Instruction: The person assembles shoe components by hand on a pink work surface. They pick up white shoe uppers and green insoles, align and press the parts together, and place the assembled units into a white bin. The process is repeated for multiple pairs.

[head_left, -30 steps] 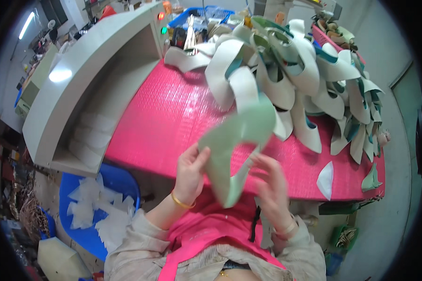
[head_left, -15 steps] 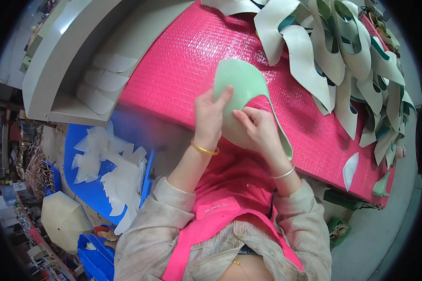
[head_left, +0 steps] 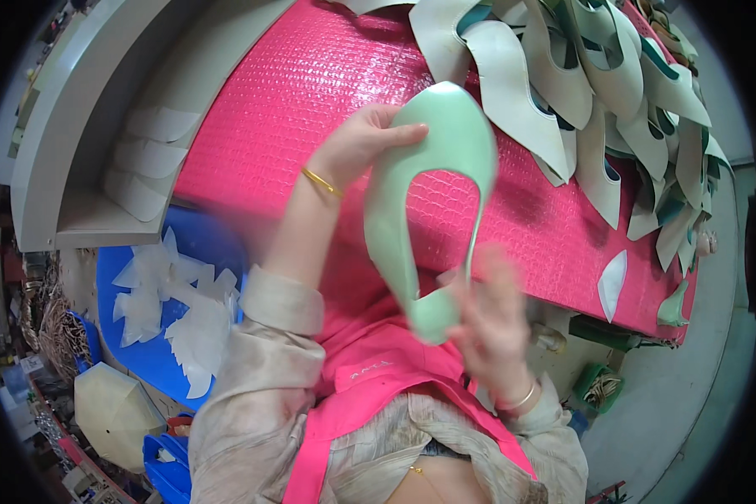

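Note:
A mint-green shoe upper is held up over the near side of the pink table, its toe end at the top and its opening facing me. My left hand is closed on the toe end, thumb across the front and fingers hidden behind. Beside the lower heel end is my right hand, smeared by motion; whether its fingers touch the upper cannot be made out.
Many pale uppers with teal linings pile up at the table's far right. A white leaf-shaped piece and a small green piece lie near its right edge. Left stand a grey housing with white pieces and a blue seat holding translucent scraps.
The upper has turned so its opening faces me. My left hand has moved up around the toe, and my right hand has come away from the middle, down toward the heel end.

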The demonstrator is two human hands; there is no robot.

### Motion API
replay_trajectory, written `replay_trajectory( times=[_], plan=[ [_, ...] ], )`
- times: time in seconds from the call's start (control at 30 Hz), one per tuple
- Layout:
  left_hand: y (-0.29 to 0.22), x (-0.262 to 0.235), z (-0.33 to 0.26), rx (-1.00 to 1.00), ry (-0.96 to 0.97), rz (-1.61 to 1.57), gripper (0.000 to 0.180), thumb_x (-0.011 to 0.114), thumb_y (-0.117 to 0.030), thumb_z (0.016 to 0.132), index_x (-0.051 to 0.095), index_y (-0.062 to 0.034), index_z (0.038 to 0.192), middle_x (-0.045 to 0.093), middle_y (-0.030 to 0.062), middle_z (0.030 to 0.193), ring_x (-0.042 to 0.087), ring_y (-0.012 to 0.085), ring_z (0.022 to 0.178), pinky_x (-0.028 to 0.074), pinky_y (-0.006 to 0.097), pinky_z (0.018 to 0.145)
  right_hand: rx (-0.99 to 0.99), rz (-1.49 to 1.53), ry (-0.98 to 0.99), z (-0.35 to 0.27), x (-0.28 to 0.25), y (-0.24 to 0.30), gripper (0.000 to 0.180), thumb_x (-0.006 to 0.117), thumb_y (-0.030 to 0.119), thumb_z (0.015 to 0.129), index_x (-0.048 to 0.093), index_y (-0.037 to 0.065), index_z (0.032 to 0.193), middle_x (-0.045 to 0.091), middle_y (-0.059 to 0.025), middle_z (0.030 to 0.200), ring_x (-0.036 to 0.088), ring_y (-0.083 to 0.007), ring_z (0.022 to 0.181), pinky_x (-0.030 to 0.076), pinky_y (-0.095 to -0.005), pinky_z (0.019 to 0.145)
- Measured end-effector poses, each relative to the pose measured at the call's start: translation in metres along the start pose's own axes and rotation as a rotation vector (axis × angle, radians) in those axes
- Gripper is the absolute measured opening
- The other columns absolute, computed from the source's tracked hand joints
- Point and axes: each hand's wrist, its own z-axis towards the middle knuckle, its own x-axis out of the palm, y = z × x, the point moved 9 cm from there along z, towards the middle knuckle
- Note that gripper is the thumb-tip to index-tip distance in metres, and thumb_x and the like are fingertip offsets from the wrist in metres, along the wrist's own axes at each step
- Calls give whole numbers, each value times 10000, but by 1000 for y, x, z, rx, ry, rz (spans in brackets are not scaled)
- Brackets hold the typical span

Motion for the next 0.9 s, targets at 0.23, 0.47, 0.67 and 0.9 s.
replay_trajectory(
  times=[0.23,0.47,0.67,0.9],
  plan=[
    [-66,32,-13,573,-342,903,228,644,-175,798,636,18,920,646,48,854,578,95,754,451,228,633,449,1080,-278,25,19,-149,178,540,160,892,571,0,964,573,11,877,503,-34,800,410,-186,728],
    [20,86,-36,-141,-133,445,214,573,-152,845,626,52,880,625,49,771,548,71,716,441,231,596,507,1138,-533,23,17,-132,160,538,161,893,571,7,919,570,26,794,501,-39,723,397,-171,672],
    [22,104,-38,101,-105,594,175,572,-122,833,617,42,872,615,62,676,534,64,649,435,234,574,495,945,-535,40,-12,-133,149,596,133,850,617,-14,860,585,15,745,485,-25,650,399,-198,538],
    [50,123,-113,-209,3,501,154,630,-49,786,629,18,924,623,60,702,524,51,649,435,217,583,484,989,-529,17,-87,-117,197,632,149,821,631,-22,722,566,31,612,486,-13,568,364,-185,465]
  ],
)
